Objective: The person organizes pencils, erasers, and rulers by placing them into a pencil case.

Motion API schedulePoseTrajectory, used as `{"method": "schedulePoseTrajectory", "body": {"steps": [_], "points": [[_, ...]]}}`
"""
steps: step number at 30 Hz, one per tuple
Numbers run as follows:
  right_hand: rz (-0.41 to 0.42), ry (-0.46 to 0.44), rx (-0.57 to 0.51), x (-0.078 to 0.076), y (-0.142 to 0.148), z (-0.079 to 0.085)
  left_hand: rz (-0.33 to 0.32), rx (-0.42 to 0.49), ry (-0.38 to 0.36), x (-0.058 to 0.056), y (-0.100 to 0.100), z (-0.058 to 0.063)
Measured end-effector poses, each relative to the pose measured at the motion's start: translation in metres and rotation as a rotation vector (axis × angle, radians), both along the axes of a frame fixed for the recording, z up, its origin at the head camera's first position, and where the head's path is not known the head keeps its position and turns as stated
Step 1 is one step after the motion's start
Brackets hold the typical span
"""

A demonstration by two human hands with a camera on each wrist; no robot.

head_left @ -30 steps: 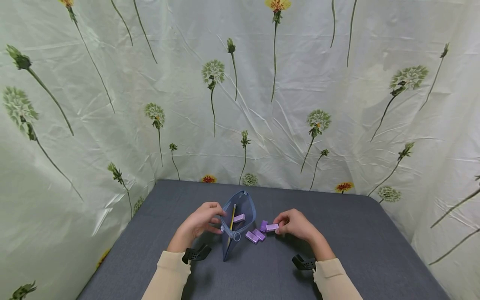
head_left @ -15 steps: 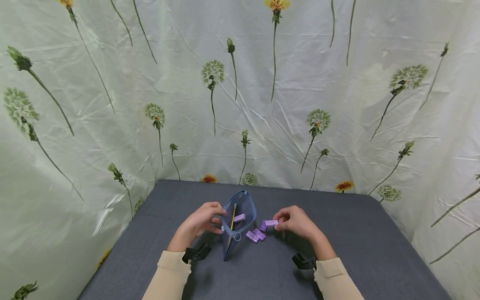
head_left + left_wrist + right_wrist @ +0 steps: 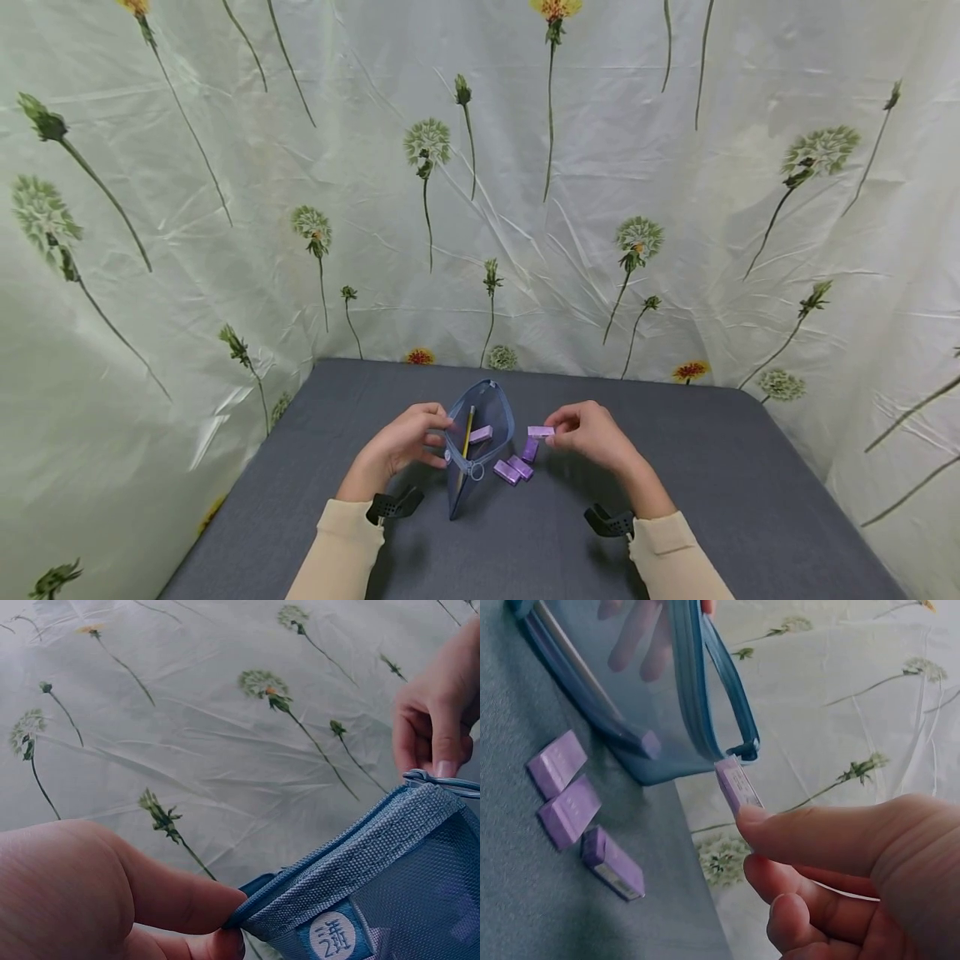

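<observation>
My left hand [image 3: 408, 437] pinches the left edge of a blue mesh zip pouch [image 3: 501, 408] and keeps its mouth spread apart. A yellow pencil [image 3: 468, 435] leans inside, along with one purple block [image 3: 481, 434]. Between thumb and fingers of my right hand [image 3: 592, 435] is a small purple wrapped block [image 3: 736, 782], shaped like a packaged eraser. It is raised just right of the pouch, close to the rim end in the right wrist view. Three similar blocks [image 3: 506, 472] lie on the table beside the pouch, one [image 3: 613, 864] slightly apart from the other two.
The dark grey table [image 3: 675, 467] reaches back to a pale floral curtain [image 3: 570, 275] that hangs behind and along both sides. Black wrist-camera mounts [image 3: 393, 505] sit at both sleeves, low over the table.
My right hand has lifted the purple block up and slightly left, away from the others on the table. The left hand and pouch stay nearly where they were.
</observation>
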State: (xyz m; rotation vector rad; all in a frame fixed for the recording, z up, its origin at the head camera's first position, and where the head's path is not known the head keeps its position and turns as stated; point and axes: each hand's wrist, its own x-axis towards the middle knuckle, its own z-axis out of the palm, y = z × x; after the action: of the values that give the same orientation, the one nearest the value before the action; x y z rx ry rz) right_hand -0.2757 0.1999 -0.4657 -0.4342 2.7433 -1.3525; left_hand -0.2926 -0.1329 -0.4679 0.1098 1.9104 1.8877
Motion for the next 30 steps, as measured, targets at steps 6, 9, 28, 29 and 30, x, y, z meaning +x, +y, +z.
{"method": "schedulePoseTrajectory", "body": {"steps": [6,9,28,29,30], "points": [[-0.036,0.007,0.009,0.002,-0.008,0.01,-0.016,0.005,0.001,-0.001,0.0,-0.001],[-0.04,0.015,0.013,0.003,-0.012,0.015,-0.023,0.013,0.0,-0.001,0.0,0.0],[0.008,0.057,0.028,0.0,-0.037,0.03,-0.04,0.05,0.003,0.0,0.002,-0.004],[0.012,0.058,0.028,0.0,-0.039,0.031,-0.041,0.051,0.004,0.0,0.002,-0.004],[0.014,0.06,0.03,0.0,-0.04,0.031,-0.042,0.053,0.005,0.0,0.002,-0.004]]}}
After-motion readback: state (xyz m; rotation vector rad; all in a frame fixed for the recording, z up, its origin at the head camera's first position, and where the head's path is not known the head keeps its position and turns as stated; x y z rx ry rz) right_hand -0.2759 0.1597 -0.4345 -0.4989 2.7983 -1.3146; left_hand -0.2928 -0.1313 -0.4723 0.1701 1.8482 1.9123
